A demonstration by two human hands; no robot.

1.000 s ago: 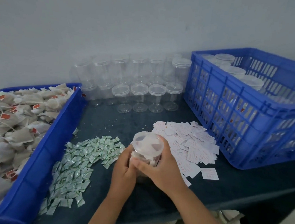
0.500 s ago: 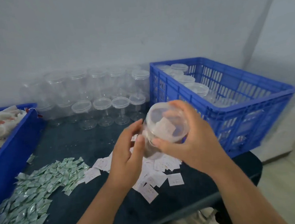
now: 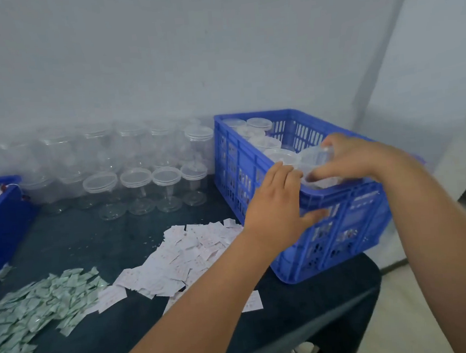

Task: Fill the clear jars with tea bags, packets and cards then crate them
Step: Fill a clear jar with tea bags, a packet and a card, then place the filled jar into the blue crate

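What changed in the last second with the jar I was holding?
The filled jar went right, from above the cards into the blue crate, now gripped by the right hand; the left hand opened at the crate's rim. Cards, packets and empty jars stayed put.

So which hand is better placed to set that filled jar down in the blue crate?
The right hand: it grips the jar over the open blue crate. The left hand is open in front of the crate's near wall, holding nothing.
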